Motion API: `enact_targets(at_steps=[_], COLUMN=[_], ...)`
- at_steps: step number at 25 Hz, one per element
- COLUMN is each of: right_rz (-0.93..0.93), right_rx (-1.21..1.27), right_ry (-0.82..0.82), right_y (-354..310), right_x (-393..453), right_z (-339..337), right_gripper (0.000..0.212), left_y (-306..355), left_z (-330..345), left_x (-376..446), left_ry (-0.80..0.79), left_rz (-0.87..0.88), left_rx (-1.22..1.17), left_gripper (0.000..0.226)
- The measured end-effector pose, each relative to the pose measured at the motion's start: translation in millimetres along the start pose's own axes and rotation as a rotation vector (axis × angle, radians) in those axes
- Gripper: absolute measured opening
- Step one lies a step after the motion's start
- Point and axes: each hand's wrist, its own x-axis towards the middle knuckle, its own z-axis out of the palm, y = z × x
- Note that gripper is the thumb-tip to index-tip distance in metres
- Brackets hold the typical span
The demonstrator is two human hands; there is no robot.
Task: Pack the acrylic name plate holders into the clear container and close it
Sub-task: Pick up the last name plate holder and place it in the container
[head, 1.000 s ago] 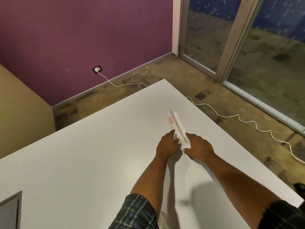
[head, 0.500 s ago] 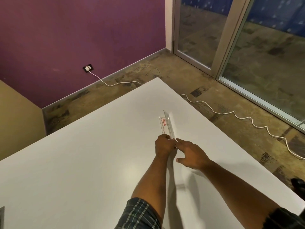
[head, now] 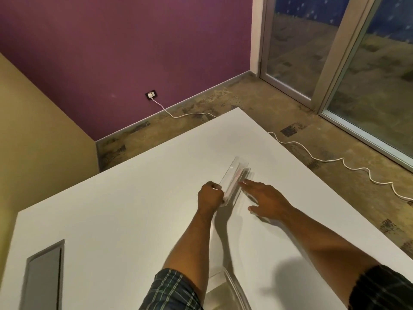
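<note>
Left hand [head: 210, 196] now clamped on near end of clear acrylic name plate holder [head: 233, 180], tilting it up off white surface [head: 125, 198]; half a second ago it lay flat. Right hand [head: 266, 202] beside holder, fingers spread, empty. Lift beginning; container location uncertain.

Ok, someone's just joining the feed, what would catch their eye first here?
Two bare arms reaching across a white table: the left hand grips a clear acrylic name plate holder, the right hand spread open beside it. Beyond, a purple wall with a white cable snaking over the floor.
</note>
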Motion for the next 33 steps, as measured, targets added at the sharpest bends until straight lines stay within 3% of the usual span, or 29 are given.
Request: enact_targets(at_steps=[6, 10, 14, 16, 20, 24, 28, 33], right_rz=[-0.006, -0.202, -0.429, -0.542, -0.690, -0.761, -0.710, -0.643], right_rx=[-0.174, -0.242, -0.162, -0.137, -0.089, -0.082, -0.199, -0.395], right_ry=[0.108, 0.135, 0.084, 0.080, 0.071, 0.014, -0.073, -0.160], right_y=[-38.3, -62.0, -95.9, -114.1, -144.2, -160.4, -171.9, -180.9], right_x=[-21.5, -44.2, -69.0, -80.9, -99.0, -110.5, -111.1, -107.6], right_z=[-8.5, -11.4, -15.5, -14.1, -3.0, 19.2, 42.7, 62.8], right_gripper=[0.102, 0.082, 0.068, 0.064, 0.062, 0.055, 0.057, 0.054], left_y=[-20.0, -31.9, -59.1, -74.6, -108.5, -132.7, -144.4, -178.3], left_z=[-64.9, -104.6, -142.7, -158.8, -184.4, -195.1, -184.7, -160.1], left_x=[-49.0, -81.4, -112.0, -128.0, -154.1, -176.4, -190.7, -198.7], left_ry=[-0.106, -0.234, -0.309, -0.345, -0.384, -0.322, -0.329, -0.322], left_rz=[-0.075, -0.179, -0.220, -0.220, -0.093, 0.002, 0.041, 0.116], left_rx=[-0.015, 0.039, 0.105, 0.187, 0.433, 0.597, 0.756, 1.159], left_gripper=[0.030, 0.023, 0.015, 0.014, 0.036, 0.032, 0.021, 0.034])
